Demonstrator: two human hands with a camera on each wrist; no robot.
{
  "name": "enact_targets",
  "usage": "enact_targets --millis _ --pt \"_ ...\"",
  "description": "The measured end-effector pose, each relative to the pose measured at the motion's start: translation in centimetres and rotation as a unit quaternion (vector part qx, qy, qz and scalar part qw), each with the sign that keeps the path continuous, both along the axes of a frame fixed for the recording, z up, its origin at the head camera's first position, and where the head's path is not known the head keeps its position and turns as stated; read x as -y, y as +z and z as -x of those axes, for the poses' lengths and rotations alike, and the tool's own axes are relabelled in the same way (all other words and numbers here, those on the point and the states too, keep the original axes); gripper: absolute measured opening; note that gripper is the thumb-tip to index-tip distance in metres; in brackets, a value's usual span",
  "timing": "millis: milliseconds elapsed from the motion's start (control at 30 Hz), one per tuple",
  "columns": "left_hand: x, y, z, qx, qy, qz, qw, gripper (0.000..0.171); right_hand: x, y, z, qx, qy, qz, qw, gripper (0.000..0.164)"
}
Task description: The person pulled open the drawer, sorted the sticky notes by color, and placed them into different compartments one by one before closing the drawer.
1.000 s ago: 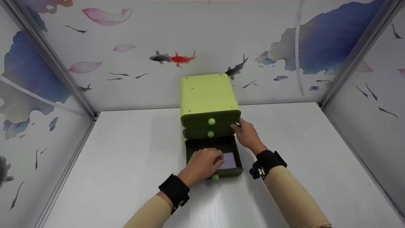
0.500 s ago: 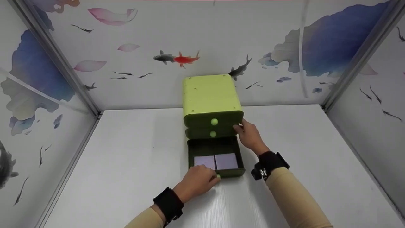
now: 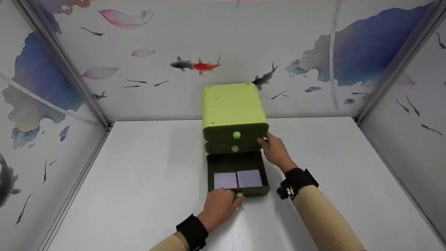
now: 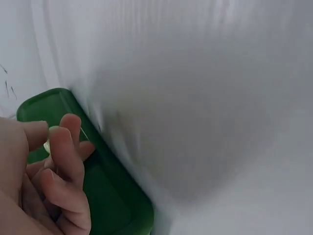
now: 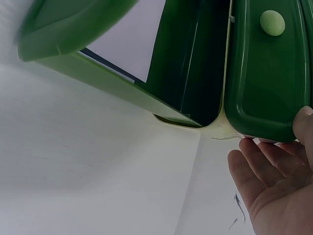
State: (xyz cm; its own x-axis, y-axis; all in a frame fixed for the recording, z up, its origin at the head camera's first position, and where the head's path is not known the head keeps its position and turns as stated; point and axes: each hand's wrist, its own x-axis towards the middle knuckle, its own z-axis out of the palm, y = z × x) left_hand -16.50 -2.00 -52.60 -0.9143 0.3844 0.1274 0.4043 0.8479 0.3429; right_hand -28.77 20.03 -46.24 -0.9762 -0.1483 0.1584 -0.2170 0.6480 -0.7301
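A light green desktop drawer cabinet (image 3: 231, 104) with dark green drawer fronts stands against the back wall. Its bottom drawer (image 3: 266, 177) is pulled out and holds two pale purple square pads (image 3: 249, 178), side by side. My left hand (image 3: 217, 207) is at that drawer's front, thumb and fingers around its round green knob (image 3: 239, 195), partly hidden in the left wrist view. My right hand (image 3: 275, 150) grips the cabinet's right side, its thumb at the front edge by the middle drawer (image 5: 269, 73) and its fingers on the side.
The white tabletop (image 3: 146, 174) extends on both sides of the cabinet. Printed wall panels (image 3: 278, 35) with fish and petals enclose the back and sides. Metal posts (image 3: 393, 59) run up the corners.
My left hand has come out from inside the bottom drawer to its front knob, uncovering the left pad. My right hand stays at the cabinet's side.
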Motion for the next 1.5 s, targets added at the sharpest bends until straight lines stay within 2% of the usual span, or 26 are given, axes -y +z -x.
enact_targets --millis 267,500,767,1067,1367,1500 --pt "-0.6 -0.7 0.1 0.004 0.059 -0.053 0.9968 0.055 0.2 0.0 -0.3 -0.018 0.003 -0.017 1.0 0.038" --pt "-0.7 -0.8 0.5 -0.001 0.072 -0.049 0.9962 0.053 0.3 0.2 -0.3 -0.029 -0.007 -0.019 0.999 0.033" --pt "-1.0 -0.9 1.4 0.014 0.078 -0.077 0.9939 0.052 0.2 0.6 0.0 -0.021 -0.031 -0.036 0.999 0.033" --pt "-1.4 -0.6 3.3 0.025 0.095 -0.1 0.9902 0.051 0.4 0.9 0.1 -0.019 -0.033 -0.039 0.999 0.034" --pt "-1.7 -0.2 5.9 -0.01 0.108 -0.074 0.9913 0.049 0.6 0.6 0.0 -0.007 -0.029 -0.028 0.999 0.037" --pt "-1.6 -0.3 6.8 -0.006 0.114 -0.077 0.9904 0.047 0.6 0.6 0.0 -0.009 -0.033 -0.023 0.999 0.038"
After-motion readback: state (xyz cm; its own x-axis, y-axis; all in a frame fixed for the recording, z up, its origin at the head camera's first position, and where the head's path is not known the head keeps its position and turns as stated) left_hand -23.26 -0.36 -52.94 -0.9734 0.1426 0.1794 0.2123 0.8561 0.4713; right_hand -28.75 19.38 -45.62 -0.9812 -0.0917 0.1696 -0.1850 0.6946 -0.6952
